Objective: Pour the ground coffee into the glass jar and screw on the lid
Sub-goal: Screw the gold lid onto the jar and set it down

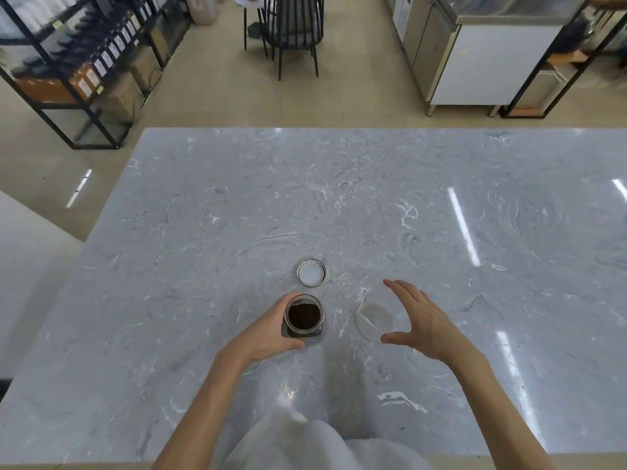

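Note:
A glass jar [304,316] stands upright on the grey marble table [203,215], its mouth open and dark ground coffee visible inside. My left hand [268,330] wraps around the jar's left side. The metal lid [311,272] lies upside down on the table just beyond the jar, its white inner face up. To the right of the jar sits a clear, nearly see-through round container [375,320]. My right hand [419,317] hovers just right of it, fingers spread, holding nothing.
Beyond the table's far edge stand a black wire chair [293,32], black shelving with bottles and boxes [88,72] at the left, and a steel and white cabinet [475,59] at the right. The table's left edge runs diagonally.

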